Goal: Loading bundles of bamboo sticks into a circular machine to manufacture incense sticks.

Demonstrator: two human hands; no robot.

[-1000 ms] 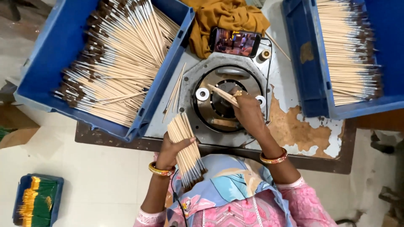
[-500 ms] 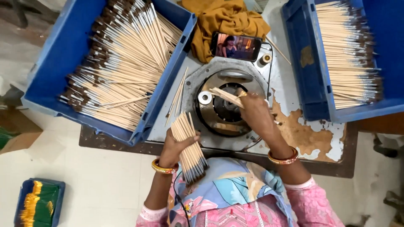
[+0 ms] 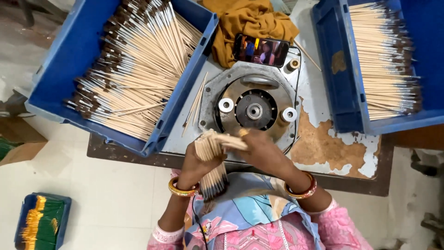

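- At the near edge of the counter [image 3: 323,134], just above the person's lap, a bundle of paintbrushes [image 3: 212,159] stands roughly upright, pale wooden handle ends at the top and dark bristle tips at the bottom.
- The left hand [image 3: 196,162] has its grip closed around the middle of the bundle.
- The right hand [image 3: 263,150] is at the top of the bundle, its grip closed on a single brush [image 3: 230,140] that lies crosswise over the handle ends; the hand is blurred.
- Both wrists wear orange and gold bangles.
- Just beyond the hands, a round metal machine plate [image 3: 252,109] is set in the counter, with a dark hub at its centre and a small white roller at either side.
- A few loose brushes [image 3: 194,106] lie on the counter left of the plate.
- Behind the plate a phone [image 3: 260,51] with a lit screen rests against a mustard cloth [image 3: 249,21].
- On the left, a blue crate [image 3: 51,69] tilts toward the counter, filled with brushes lying in rough rows.
- On the right, a second blue crate [image 3: 333,69] holds neatly stacked brushes.
- On the floor at lower left, a small blue box [image 3: 39,222] holds green and yellow items.
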